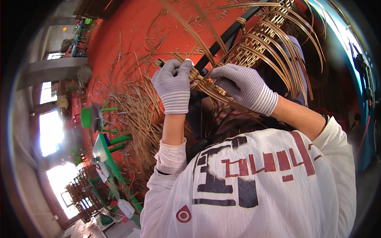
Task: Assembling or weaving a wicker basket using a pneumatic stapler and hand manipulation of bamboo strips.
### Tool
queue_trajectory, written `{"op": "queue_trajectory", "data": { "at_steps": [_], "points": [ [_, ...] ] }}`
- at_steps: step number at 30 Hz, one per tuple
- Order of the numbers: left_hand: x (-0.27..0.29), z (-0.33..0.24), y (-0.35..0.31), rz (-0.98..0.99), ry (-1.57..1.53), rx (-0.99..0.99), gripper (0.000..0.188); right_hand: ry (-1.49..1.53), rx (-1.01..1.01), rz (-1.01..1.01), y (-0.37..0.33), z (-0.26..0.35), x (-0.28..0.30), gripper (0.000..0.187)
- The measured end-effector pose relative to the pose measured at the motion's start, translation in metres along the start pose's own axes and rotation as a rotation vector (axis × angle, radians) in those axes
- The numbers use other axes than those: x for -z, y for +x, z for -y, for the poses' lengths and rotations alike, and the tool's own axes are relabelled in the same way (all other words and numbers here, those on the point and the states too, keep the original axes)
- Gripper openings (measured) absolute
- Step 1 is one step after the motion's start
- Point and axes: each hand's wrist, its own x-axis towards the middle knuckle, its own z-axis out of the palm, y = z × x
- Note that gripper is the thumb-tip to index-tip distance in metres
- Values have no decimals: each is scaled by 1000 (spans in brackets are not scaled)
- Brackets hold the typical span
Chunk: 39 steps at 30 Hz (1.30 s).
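Note:
Both my hands wear grey-and-white striped knit gloves. My left hand (172, 87) is closed around the near end of a wicker weaving (254, 55), where brown strands bunch together. A small dark tip (160, 62) pokes out by its fingers; I cannot tell what it belongs to. Just to the right, my right hand (248, 87) is closed with fingers bent down onto the strands at the woven edge. Its fingertips are partly hidden. Long loose strands (291, 75) arc out from the weaving's right side. A black bar (228, 37) runs along its left.
Cut wicker strands (135, 115) lie heaped on the red floor (119, 43) at left, with short offcuts farther away. A green-edged table (109, 162) stands at the lower left, near a green stool (86, 117). A blue-green surface (349, 43) bounds the right.

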Motion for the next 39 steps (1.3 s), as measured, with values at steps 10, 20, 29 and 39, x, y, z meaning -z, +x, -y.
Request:
{"op": "queue_trajectory", "data": {
  "at_steps": [10,20,29,39],
  "points": [
    [-8,3,4,-76,-9,-32,33,-37,-32,9,-9,-7,28,15],
    [10,39,7,-4,0,-212,19,-303,23,-609,-29,-8,176,13],
    [-1,45,15,10,10,-77,21,-1162,-620,-982,-145,-91,363,29],
    [10,41,8,-17,135,-128,17,-1280,-1487,-361,-185,-137,455,57]
  ]
}}
